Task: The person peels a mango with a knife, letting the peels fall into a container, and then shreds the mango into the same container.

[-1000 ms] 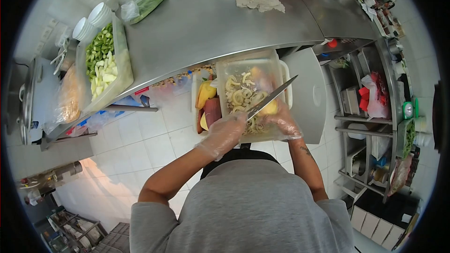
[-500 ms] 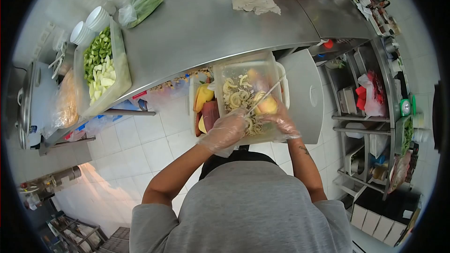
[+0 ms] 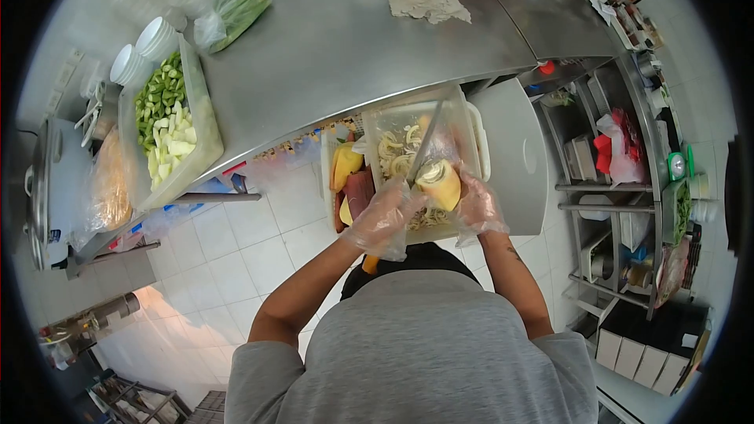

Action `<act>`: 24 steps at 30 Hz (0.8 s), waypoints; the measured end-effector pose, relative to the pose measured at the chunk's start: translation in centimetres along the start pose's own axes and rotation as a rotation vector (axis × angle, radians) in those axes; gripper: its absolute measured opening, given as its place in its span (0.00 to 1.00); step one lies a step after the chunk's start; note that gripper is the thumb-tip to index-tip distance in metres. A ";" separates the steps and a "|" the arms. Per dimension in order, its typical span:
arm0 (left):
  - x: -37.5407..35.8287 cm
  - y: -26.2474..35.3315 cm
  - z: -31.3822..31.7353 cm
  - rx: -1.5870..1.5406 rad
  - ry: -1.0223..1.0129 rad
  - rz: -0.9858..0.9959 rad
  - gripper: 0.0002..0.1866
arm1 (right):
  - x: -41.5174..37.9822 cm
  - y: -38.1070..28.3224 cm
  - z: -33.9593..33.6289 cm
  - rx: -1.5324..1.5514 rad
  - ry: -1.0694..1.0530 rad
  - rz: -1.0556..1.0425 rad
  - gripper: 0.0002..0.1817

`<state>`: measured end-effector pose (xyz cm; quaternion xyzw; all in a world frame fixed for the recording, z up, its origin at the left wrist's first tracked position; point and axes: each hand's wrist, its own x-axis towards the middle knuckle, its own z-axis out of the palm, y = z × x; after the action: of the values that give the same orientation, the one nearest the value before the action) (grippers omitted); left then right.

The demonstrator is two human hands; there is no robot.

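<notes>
My gloved left hand [image 3: 385, 221] is closed round a long knife [image 3: 425, 141], its blade pointing up and away and its orange handle end showing below the wrist. In my gloved right hand [image 3: 481, 202] is a pale yellow, cut-ended vegetable that looks like a peeled banana blossom [image 3: 441, 186]. The cut face tilts toward the camera, beside the blade. Both hands are over a clear plastic tub [image 3: 377, 119] with curled pale slices [image 3: 393, 153] in it. To its left, a container holds yellow and maroon outer petals [image 3: 359, 191].
A steel counter [image 3: 330, 39] runs along the front, bearing a tub of chopped green vegetables [image 3: 206, 102] and a crumpled cloth [image 3: 429, 3]. A grey panel [image 3: 514, 157] stands right of the tub. Loaded steel shelves [image 3: 605, 198] are farther right.
The knife has swung to point more straight ahead, away from me. The banana blossom has turned so its cut end faces up, and the left hand has shifted slightly nearer my body.
</notes>
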<state>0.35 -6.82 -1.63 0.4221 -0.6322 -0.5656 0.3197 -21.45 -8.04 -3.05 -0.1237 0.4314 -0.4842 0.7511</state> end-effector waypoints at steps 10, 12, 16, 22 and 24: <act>1.4 -3.2 1.6 0.204 0.093 -0.058 0.30 | -0.3 -1.2 -1.2 0.073 -0.374 0.270 0.42; 0.9 -0.1 1.7 0.272 0.145 -0.001 0.25 | 0.7 -2.3 -1.6 -0.115 -0.414 0.212 0.46; 0.0 3.5 2.8 0.480 0.179 -0.019 0.17 | 1.2 -4.5 -1.7 -0.343 -0.414 0.156 0.54; -1.8 7.5 5.9 0.695 0.138 -0.250 0.17 | 1.7 -6.6 -2.1 -0.491 -0.409 0.058 0.56; -2.4 7.8 6.8 0.765 0.186 -0.189 0.15 | 1.5 -7.7 -1.3 -0.690 -0.464 -0.122 0.53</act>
<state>-5.91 -1.66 5.22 0.6163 -0.7239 -0.2756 0.1420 -27.04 -12.82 0.05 -0.4990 0.3797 -0.3141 0.7128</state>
